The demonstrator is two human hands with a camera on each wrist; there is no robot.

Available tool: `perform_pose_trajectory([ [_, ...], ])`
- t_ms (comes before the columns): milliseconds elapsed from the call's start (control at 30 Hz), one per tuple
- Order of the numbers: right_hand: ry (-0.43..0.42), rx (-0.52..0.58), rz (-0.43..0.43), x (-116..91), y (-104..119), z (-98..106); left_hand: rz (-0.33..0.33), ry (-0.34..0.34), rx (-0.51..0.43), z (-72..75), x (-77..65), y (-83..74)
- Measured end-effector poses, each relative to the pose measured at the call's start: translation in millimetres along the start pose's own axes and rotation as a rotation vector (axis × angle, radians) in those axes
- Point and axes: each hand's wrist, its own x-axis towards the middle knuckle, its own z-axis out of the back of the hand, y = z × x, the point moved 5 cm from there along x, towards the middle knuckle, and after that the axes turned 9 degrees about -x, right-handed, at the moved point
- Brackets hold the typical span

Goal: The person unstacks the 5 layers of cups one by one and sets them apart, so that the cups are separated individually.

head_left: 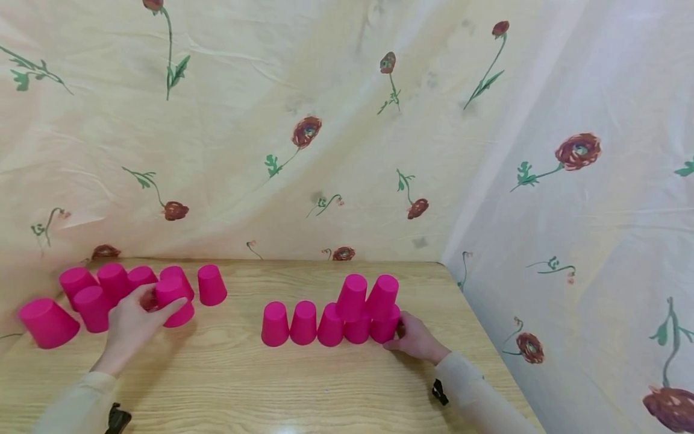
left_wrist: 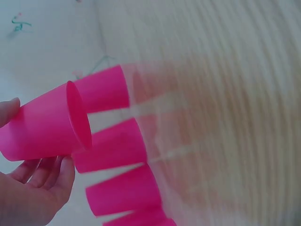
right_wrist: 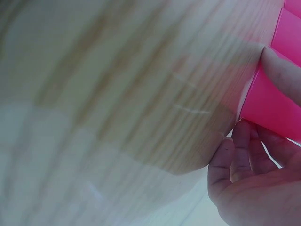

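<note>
My left hand grips an upside-down pink cup, its thumb on one side and fingers on the other. In the left wrist view the cup's rim is clear of the table, in front of other standing cups. On the right, pink cups stand upside down in a row, with two more cups resting on top of its right part. My right hand holds the row's rightmost bottom cup at its side, thumb in front and fingers behind, low by the table, as the right wrist view also shows.
Several loose pink cups stand upside down at the table's left; one cup stands at that group's right end. The wooden table meets a flower-printed cloth at the back and right. Black straps hang by both wrists.
</note>
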Motion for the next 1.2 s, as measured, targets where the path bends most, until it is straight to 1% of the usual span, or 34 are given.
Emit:
perform_pose_trajectory([
  [133,0.002,-0.002,0.000,0.0,-0.2,0.7,0.032,-0.023,0.024,14.7,-0.4,16.3],
  [267,0.006,0.001,0.000,-0.5,0.8,1.2,0.085,-0.027,0.061,26.9,-1.3,30.7],
  [400,0.008,0.003,-0.002,-1.1,1.0,1.0,0.132,-0.044,0.102,35.5,0.6,42.1],
  [567,0.006,0.002,-0.006,-1.2,1.3,1.0,0.153,-0.048,0.126,43.5,5.1,52.2],
  [800,0.007,-0.004,-0.001,-1.4,1.0,0.5,0.171,-0.042,0.151,51.4,11.2,68.6],
  [900,0.017,-0.001,0.005,-0.7,0.2,0.0,0.186,-0.029,0.149,53.4,13.0,74.8],
  [1100,0.020,-0.007,0.012,0.1,-0.4,0.5,0.206,-0.007,0.150,52.2,15.7,76.8],
  [1200,0.019,-0.007,0.015,0.0,-0.4,0.6,0.229,0.000,0.153,50.5,17.5,77.3],
])
